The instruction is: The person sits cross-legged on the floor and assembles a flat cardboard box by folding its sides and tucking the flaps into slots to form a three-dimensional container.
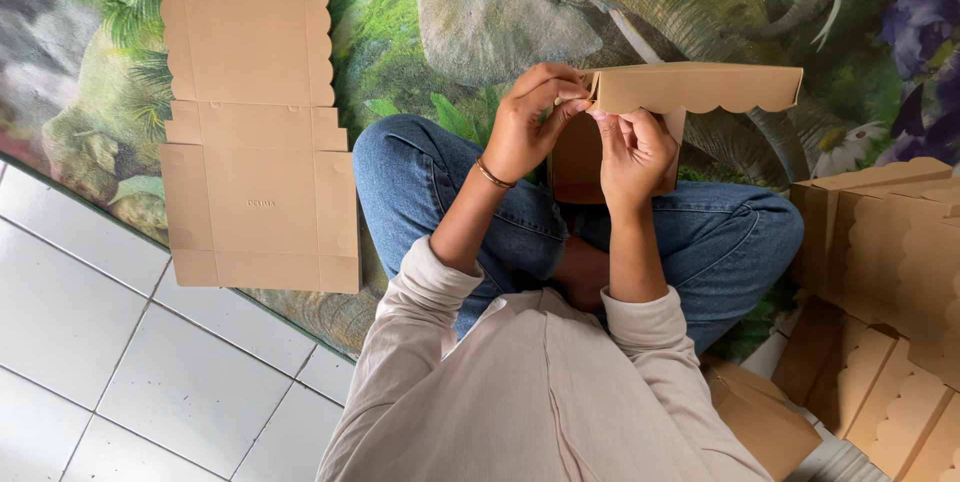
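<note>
- Above the crossed knees, a half-folded brown cardboard box (690, 90) with a scalloped flap is held up in the air, clear of the floor.
- Left hand (530, 122): fingers pinched on the box's near left corner; a thin bracelet (493, 175) sits at the wrist.
- Right hand (635, 147): fingers clenched on the same corner, just beside the left hand, touching the cardboard.
- Person sits cross-legged in blue jeans on an elephant-print mat (470, 12).
- Flat unfolded box blank (250, 122) lies on the mat, well apart to the left.
- Stack of scalloped box blanks (890, 282) rests at the right.
</note>
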